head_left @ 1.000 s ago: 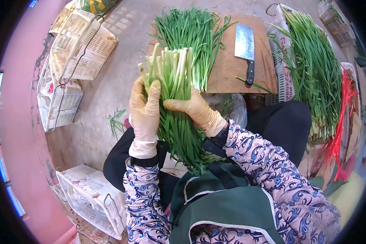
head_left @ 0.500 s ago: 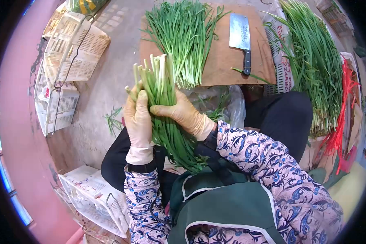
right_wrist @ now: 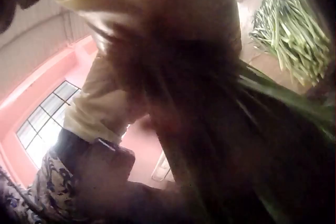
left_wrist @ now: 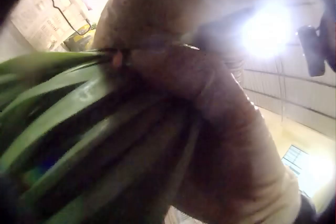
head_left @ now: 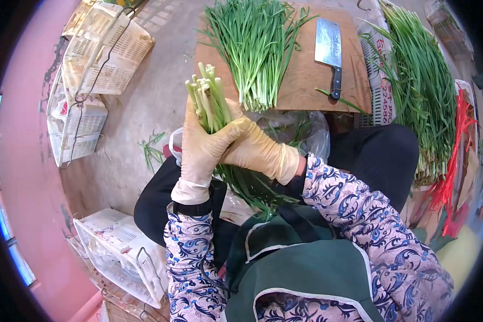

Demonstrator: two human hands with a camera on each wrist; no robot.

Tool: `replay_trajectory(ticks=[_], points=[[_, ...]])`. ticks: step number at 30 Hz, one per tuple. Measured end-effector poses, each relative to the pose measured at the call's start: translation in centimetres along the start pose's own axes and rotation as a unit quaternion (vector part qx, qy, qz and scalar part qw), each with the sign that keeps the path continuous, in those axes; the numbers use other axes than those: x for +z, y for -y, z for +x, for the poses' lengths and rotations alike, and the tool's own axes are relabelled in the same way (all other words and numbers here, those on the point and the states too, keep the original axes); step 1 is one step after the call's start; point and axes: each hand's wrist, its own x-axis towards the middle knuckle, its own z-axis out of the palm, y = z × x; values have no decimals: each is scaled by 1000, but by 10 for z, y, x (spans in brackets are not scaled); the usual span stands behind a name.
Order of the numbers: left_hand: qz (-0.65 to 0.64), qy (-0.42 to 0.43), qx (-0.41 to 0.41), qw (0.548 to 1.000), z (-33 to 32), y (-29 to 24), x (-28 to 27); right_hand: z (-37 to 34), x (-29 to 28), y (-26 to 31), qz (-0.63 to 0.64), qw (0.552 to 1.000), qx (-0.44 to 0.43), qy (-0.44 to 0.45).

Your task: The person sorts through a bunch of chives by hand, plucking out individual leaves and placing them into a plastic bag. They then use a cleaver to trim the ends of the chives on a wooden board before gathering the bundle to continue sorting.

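Observation:
Both gloved hands hold a bunch of garlic chives [head_left: 209,104] above the lap, its pale cut ends up and its green leaves hanging towards the apron. My left hand [head_left: 201,150] is wrapped round the stems from the left side. From the right, my right hand [head_left: 260,150] grips the same bunch, and the two hands overlap at the thumbs. Long leaves [left_wrist: 58,113] fan out beneath the glove in the left wrist view. The right wrist view is dark, with the glove [right_wrist: 152,3] over the shaded leaves. Most fingertips are hidden behind the bunch.
A pile of chives [head_left: 255,56] lies on a wooden board [head_left: 298,96], beside a cleaver [head_left: 328,45]. More chives [head_left: 426,91] fill a white crate at right, near red ties [head_left: 456,155]. White baskets [head_left: 110,59] stand at left. A clear plastic bag [head_left: 314,131] sits below the board.
The hands have come together and now overlap round the bunch, where the thumbs lay apart on it before. The stem ends are gathered into a tighter cluster.

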Motion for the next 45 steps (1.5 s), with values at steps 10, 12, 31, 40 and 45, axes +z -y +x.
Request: replay_trajectory(ticks=[10, 12, 31, 40, 45], points=[[-66, -37, 16, 997, -13, 11, -6, -10, 3, 19, -645, 758, -28, 90], [-88, -43, 16, 995, -15, 15, -6, -15, 7, 28, -651, 754, -7, 84], [-3, 181, 53, 982, -65, 24, 23, -41, 57, 68, -681, 713, -149, 79], [-162, 259, -82, 949, -64, 24, 34, -54, 56, 77, -664, 733, -141, -40], [-165, 193, 25, 967, -58, 23, 42, -54, 31, 85, -540, 824, -110, -133]])
